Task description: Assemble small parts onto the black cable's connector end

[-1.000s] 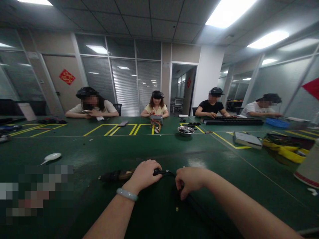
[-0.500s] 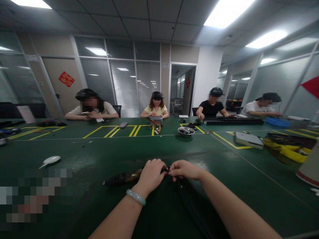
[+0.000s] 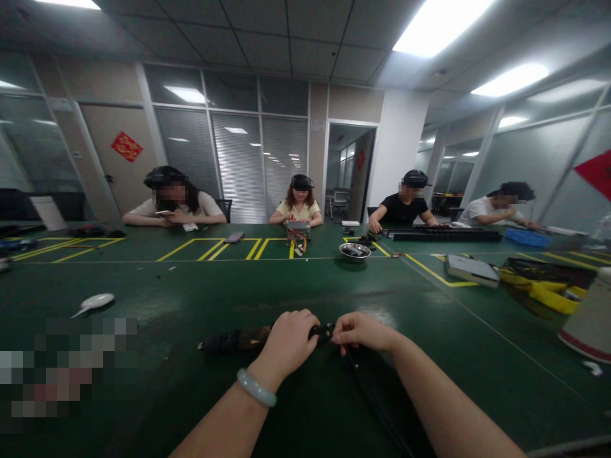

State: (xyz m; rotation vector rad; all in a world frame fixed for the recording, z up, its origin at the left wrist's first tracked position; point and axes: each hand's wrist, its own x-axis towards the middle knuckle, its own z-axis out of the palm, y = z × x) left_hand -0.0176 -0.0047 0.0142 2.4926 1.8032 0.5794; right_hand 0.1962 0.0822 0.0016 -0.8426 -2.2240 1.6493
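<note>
Head view, left hand curled round tapered dark tool, right hand pinching black cord

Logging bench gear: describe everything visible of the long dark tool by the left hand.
The long dark tool looks roughly cylindrical: a black front section, then a brownish, glossy, plastic-looking stretch, with a small, pale, metal-looking tip. It lies on its side on the green table, tip toward the picture's left. The left hand is curled over its rear part, hiding the shape there; where it ends is unclear.
</note>
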